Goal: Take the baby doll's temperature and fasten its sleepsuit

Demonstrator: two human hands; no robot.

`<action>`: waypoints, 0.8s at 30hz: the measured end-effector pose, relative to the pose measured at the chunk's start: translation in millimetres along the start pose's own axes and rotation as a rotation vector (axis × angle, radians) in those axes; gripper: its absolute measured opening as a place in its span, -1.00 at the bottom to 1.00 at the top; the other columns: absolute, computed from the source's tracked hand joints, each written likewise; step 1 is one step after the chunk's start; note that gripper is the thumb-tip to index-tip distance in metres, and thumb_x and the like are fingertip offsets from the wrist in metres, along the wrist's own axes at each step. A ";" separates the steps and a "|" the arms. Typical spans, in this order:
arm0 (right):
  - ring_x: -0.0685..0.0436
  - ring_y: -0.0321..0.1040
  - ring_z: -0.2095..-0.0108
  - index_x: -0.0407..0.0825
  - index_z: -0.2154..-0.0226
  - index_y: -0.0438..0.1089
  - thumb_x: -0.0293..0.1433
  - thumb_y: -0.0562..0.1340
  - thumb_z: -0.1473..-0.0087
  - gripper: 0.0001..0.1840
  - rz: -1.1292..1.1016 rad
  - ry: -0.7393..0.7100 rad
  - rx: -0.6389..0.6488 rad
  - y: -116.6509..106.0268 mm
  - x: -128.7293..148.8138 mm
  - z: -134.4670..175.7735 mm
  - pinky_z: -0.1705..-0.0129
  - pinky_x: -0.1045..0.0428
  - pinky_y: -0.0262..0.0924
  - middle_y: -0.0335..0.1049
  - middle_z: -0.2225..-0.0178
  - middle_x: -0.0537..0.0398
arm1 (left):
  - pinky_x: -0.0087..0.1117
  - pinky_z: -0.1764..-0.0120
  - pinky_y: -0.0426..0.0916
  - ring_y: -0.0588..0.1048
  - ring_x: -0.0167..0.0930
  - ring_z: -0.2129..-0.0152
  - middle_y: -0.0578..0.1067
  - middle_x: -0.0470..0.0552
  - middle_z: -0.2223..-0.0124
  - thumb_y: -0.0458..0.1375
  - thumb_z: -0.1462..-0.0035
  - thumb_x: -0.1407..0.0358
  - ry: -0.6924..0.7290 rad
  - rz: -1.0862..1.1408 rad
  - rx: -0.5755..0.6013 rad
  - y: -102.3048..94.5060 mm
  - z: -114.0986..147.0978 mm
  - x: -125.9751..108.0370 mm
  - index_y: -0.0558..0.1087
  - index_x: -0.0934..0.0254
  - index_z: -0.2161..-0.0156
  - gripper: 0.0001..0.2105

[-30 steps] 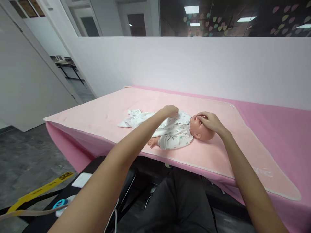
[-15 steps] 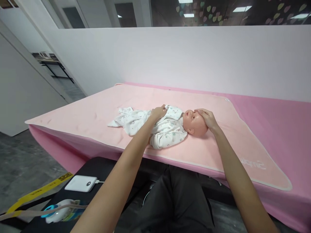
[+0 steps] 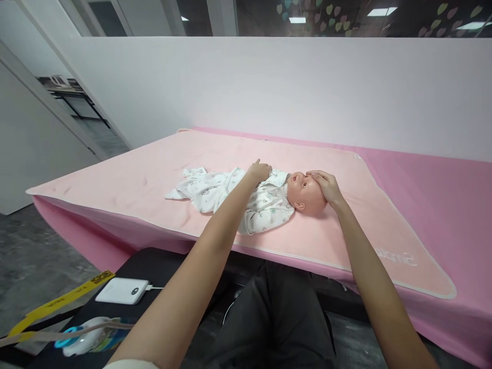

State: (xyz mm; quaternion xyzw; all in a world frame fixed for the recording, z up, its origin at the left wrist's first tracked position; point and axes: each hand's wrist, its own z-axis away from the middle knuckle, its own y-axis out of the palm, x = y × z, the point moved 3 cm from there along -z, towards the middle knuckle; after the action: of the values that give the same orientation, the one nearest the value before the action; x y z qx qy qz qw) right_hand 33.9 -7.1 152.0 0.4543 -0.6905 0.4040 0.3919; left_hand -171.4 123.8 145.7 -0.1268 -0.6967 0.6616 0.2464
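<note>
A baby doll [image 3: 306,193] lies on its back on a light pink mat [image 3: 330,241], its head to the right. It wears a white patterned outfit [image 3: 269,210], whose loose legs stretch left. My left hand [image 3: 262,172] rests over the doll's chest, on the cloth, palm down; its fingers are loosely bent and partly hidden, with no visible grip on the fabric. Across the doll's forehead and crown lies my right hand [image 3: 325,185], open, with fingers extended towards the brow.
Under the mat, a darker pink cloth [image 3: 434,189] covers the table and hangs over its front edge. A white wall [image 3: 292,92] stands behind. At lower left, a black seat [image 3: 154,261] holds a white power bank [image 3: 122,290] with a cable and a bottle [image 3: 90,335] with a blue ring.
My left hand has shifted right and up along the doll's torso, nearer its neck. My right hand remains on the doll's head. The camera view has moved slightly.
</note>
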 end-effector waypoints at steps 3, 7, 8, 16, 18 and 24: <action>-0.18 0.38 0.10 -0.05 0.41 0.50 -0.12 0.22 0.08 -0.66 -0.018 -0.009 -0.001 -0.5 -0.9 0.9 -0.02 -0.06 0.20 0.52 0.22 0.01 | -0.30 0.00 0.25 0.38 -0.25 0.02 0.47 0.14 0.03 -0.06 -0.11 0.29 -0.079 0.031 -0.012 1.9 8.9 9.7 0.43 0.30 0.04 -0.64; -0.20 0.37 0.09 -0.04 0.39 0.50 -0.12 0.22 0.08 -0.65 -0.024 -0.007 0.000 -0.3 -1.7 2.5 -0.04 -0.08 0.19 0.51 0.21 0.01 | -0.26 0.01 0.26 0.33 -0.20 -0.02 0.45 0.19 0.02 -0.10 -0.14 0.23 -0.095 0.018 -0.065 3.6 16.1 12.3 0.47 0.31 0.07 -0.62; -0.20 0.37 0.09 -0.04 0.39 0.50 -0.12 0.22 0.08 -0.66 -0.028 -0.006 -0.001 -0.1 -1.8 2.9 -0.04 -0.09 0.19 0.51 0.20 0.00 | -0.24 -0.04 0.22 0.30 -0.20 -0.06 0.42 0.19 -0.03 -0.10 -0.14 0.23 -0.083 0.017 -0.093 3.8 16.6 11.6 0.47 0.31 0.07 -0.62; -0.19 0.38 0.09 -0.05 0.38 0.49 -0.15 0.21 0.09 -0.67 -0.036 -0.018 -0.008 -0.1 -1.6 5.2 -0.03 -0.08 0.20 0.51 0.20 -0.01 | -0.14 -0.20 -0.04 0.44 -0.29 0.06 0.51 0.15 0.06 -0.17 -0.18 0.20 -0.166 0.130 0.024 8.5 15.9 13.4 0.35 0.33 -0.02 -0.59; -0.18 0.38 0.10 -0.05 0.38 0.49 -0.16 0.20 0.09 -0.68 -0.039 -0.020 -0.011 -0.2 -1.0 5.3 -0.03 -0.07 0.21 0.51 0.20 0.00 | -0.21 -0.07 0.17 0.45 -0.26 0.06 0.49 0.17 0.03 -0.18 -0.18 0.17 -0.194 0.154 0.032 7.7 17.5 14.2 0.33 0.31 -0.04 -0.57; -0.19 0.37 0.09 -0.04 0.40 0.48 -0.13 0.21 0.10 -0.67 -0.069 0.037 -0.029 -1.3 -3.8 5.2 0.00 -0.05 0.22 0.52 0.21 0.03 | -0.25 0.05 0.28 0.42 -0.22 0.02 0.45 0.12 -0.04 -0.21 -0.16 0.14 -0.249 0.215 0.040 9.9 22.2 17.0 0.36 0.23 -0.03 -0.54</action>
State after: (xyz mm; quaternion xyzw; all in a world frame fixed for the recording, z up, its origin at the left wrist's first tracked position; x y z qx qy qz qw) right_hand 35.3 -11.0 146.9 0.4644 -0.6730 0.3884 0.4249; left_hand -198.6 114.1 138.8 -0.1127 -0.6909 0.7086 0.0883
